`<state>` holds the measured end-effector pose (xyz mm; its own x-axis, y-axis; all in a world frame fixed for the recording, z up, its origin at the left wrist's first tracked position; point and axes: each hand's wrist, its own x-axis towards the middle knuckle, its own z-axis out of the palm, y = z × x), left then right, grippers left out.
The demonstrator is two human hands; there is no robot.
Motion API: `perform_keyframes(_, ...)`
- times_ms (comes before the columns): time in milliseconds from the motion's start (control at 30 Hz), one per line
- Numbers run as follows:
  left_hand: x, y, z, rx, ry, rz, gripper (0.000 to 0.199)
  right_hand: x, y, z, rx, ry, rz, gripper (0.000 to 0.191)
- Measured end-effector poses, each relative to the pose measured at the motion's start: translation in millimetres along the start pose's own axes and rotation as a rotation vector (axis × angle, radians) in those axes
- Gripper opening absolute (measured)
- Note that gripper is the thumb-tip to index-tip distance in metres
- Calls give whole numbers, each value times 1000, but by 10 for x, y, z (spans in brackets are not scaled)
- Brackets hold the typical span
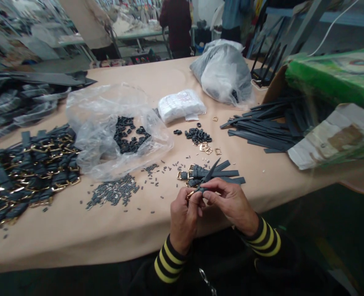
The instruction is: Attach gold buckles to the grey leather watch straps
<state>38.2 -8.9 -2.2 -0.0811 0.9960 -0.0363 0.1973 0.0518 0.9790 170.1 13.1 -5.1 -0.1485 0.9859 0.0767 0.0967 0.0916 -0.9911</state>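
Note:
My left hand (pixel 185 211) and my right hand (pixel 231 201) meet at the table's front edge, both closed on one dark strap (pixel 212 170). The strap's pointed end sticks up between them, and a bit of gold buckle shows at my left fingers. Fingertips hide most of its middle. Just beyond lie several dark straps with gold buckles (pixel 194 170). Small dark loops (pixel 198 135) sit in a little heap farther back, beside loose gold buckles (pixel 205 148). To the left, tiny dark pieces (pixel 114 191) are piled and scattered.
At left are a large heap of buckled straps (pixel 30 176) and a clear plastic bag (pixel 92 123) with dark loops. Behind stand a white packet (pixel 182 105) and a full bag (pixel 223 74). A green box (pixel 332 74) of dark strips is at right. People stand beyond the table.

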Motion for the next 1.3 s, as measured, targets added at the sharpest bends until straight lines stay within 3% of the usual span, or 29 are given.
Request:
perform_keyframes(167,14,-25,-2,155,-48,68,22,-29,-36,46,64,-41,58,14)
perform_keyframes(333,10,16,-49,263,-25,109,28,-34,-128,105,-112,-24,38,11)
perform_keyframes(467,-5,2,-103,249,-100,74,27,-8,-137,60,-243,-22,-55,4)
perform_keyframes(667,-32,13,-168,59,-176,-48,19,48,-268,-154,-274,-342,-193,17)
perform_keyframes(833,-13,84,-200,-46,-210,-122,17,74,-408,-380,-568,-106,-368,24)
perform_keyframes(900,-15,108,-218,-69,-245,-140,17,90,-440,-454,-724,-217,-320,26)
perform_keyframes(1000,-32,139,-234,-75,-314,-165,17,106,-471,-506,-863,-574,-154,16)
perform_keyframes(1067,-41,157,-233,-62,-347,-184,17,109,-489,-504,-862,-724,-109,15)
perform_keyframes(1300,-30,160,-207,26,-435,-190,17,113,-475,-458,-666,-902,-114,18)
